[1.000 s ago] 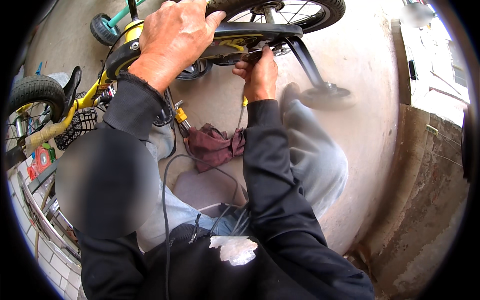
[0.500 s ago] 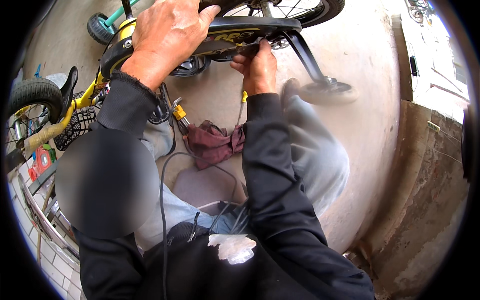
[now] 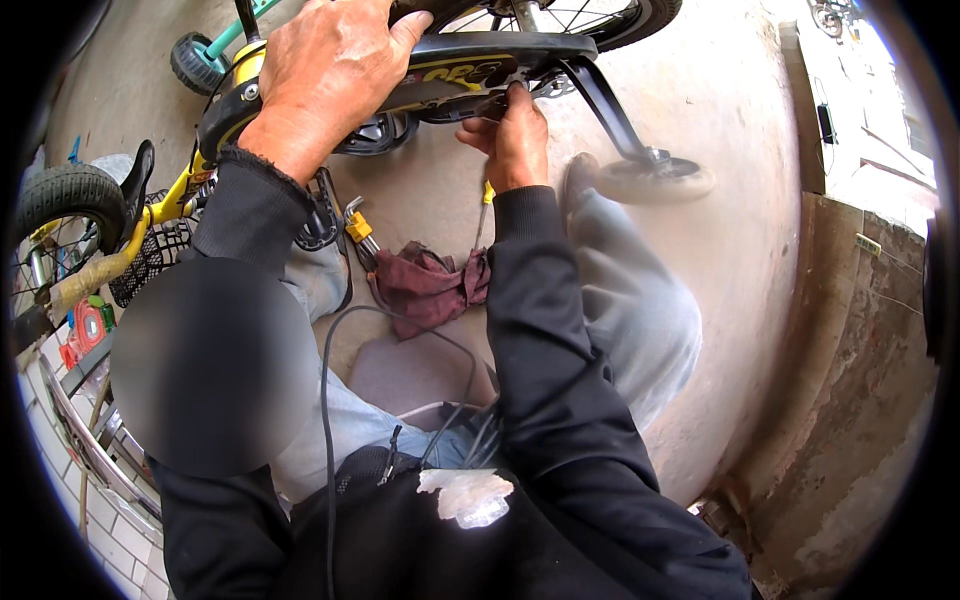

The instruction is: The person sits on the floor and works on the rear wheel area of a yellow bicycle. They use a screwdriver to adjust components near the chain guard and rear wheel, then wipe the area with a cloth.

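Head view: small bicycle, its black chain guard (image 3: 475, 72) at upper centre of the frame, rear wheel (image 3: 655, 22) above. Your left hand (image 3: 328, 75): laid over the guard's left part, thumb apart, fingertips hidden; you cannot tell its grip. Your right hand (image 3: 518, 138): fingers curled at the guard's lower edge; you cannot tell what they pinch. Training wheel (image 3: 655, 182): right of your right hand. Centre: yellow-handled screwdriver (image 3: 488, 193), maroon cloth (image 3: 422, 288), hex keys in yellow holder (image 3: 357, 226).

The chain guard (image 3: 468, 73) seems smooth plastic, the rag (image 3: 428, 290) matt cloth.
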The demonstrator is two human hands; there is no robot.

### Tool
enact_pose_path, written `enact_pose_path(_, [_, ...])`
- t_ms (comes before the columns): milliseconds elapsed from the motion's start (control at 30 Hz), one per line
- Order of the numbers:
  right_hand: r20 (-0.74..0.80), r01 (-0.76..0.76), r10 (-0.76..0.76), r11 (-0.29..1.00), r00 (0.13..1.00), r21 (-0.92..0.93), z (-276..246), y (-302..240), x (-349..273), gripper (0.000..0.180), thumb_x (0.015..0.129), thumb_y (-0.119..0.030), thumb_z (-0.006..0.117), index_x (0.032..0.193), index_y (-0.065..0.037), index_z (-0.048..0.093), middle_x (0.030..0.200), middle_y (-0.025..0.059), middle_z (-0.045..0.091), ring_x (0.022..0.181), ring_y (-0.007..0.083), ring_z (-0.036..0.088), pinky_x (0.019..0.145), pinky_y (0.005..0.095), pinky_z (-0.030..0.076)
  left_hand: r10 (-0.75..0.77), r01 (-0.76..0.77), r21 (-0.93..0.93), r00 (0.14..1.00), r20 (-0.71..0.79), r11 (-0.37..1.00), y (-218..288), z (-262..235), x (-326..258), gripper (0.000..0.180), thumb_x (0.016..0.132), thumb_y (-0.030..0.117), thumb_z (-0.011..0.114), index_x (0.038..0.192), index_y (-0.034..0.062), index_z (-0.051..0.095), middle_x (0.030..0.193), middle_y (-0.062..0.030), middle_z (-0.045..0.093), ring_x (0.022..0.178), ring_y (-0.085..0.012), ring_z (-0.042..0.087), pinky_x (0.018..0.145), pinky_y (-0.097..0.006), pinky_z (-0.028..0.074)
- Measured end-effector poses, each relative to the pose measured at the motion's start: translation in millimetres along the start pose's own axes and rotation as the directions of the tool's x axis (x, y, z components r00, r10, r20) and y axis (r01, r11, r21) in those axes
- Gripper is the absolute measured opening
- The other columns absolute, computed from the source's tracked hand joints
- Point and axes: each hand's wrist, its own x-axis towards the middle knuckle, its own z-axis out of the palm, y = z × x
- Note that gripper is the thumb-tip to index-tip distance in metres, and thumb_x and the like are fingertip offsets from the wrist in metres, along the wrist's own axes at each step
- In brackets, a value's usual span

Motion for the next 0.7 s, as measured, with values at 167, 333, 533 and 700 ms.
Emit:
enact_pose_path(167, [0.028,0.064,-0.062,0.994,0.998,-0.084,-10.2,6.6,10.0,0.041,0.096,-0.036,0.045,0.105,0.004,0.052,0.082,0.0124,0.057,0.058,0.0214,0.062,0.051,0.0359,0.058,-0.023,0.022,0.005,0.999,0.028,1.0,3.4,-2.0,0.3,0.039,0.092,0.043,0.055,0.108,0.0093,0.068,0.089,-0.016,0.069,0.087,-0.0349,0.065,0.076,-0.045,0.051])
enact_pose_path(333, [0.01,0.123,-0.125,0.958,0.992,-0.26,-15.3,5.1,12.5,0.038,0.096,-0.033,0.045,0.1,0.005,0.052,0.083,0.0135,0.059,0.055,0.0215,0.062,0.049,0.0343,0.056,-0.057,0.057,0.011,0.996,0.071,0.998,2.8,-3.3,0.4,0.043,0.093,0.046,0.052,0.11,0.0098,0.068,0.094,-0.0143,0.069,0.09,-0.0346,0.065,0.077,-0.045,0.051])
enact_pose_path(533, [0.015,0.274,-0.325,0.772,0.946,-0.574,-35.2,12.6,35.5,0.033,0.095,-0.03,0.041,0.092,-0.001,0.056,0.059,0.0116,0.058,0.05,0.0224,0.062,0.049,0.0355,0.05,-0.062,0.061,0.009,0.995,0.08,0.998,5.3,-2.7,1.2,0.045,0.093,0.048,0.051,0.111,0.0104,0.067,0.097,-0.0144,0.07,0.092,-0.0347,0.065,0.077,-0.044,0.051])
enact_pose_path(700, [0.036,0.192,-0.194,0.894,0.98,-0.405,-29.7,4.8,25.4,0.033,0.095,-0.026,0.046,0.096,0.006,0.054,0.08,0.0145,0.061,0.054,0.0216,0.064,0.05,0.0342,0.056,-0.073,0.071,0.015,0.993,0.089,0.997,3.4,-3.6,0.3,0.045,0.093,0.048,0.052,0.111,0.01,0.067,0.096,-0.0145,0.07,0.092,-0.0348,0.065,0.077,-0.044,0.051])
